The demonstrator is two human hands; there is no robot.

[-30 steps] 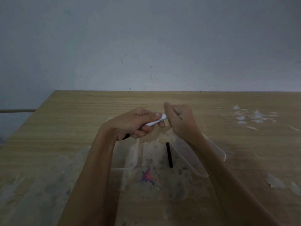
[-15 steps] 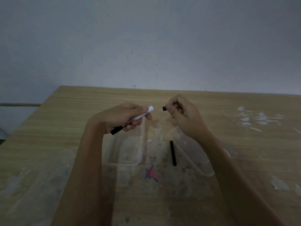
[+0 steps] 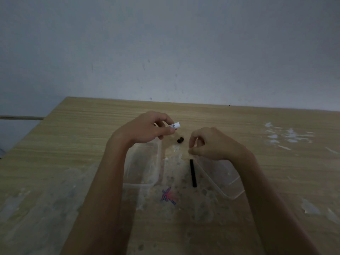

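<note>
My left hand grips a white marker barrel, whose open end pokes out to the right past my thumb. A small black end piece lies on the wooden table between my hands, touching neither. My right hand hovers just right of it with its fingers loosely curled and nothing visible in them. Below my right fingertips a thin black stick lies on the table, pointing away from me.
A clear plastic container stands under my left wrist. A clear plastic lid or tray lies under my right wrist. A red and blue scribble marks the table. White flecks lie at the right. A grey wall rises behind.
The black end piece came out of the marker barrel in my right fingers. It has since left them and now lies on the table. My right hand dropped lower.
</note>
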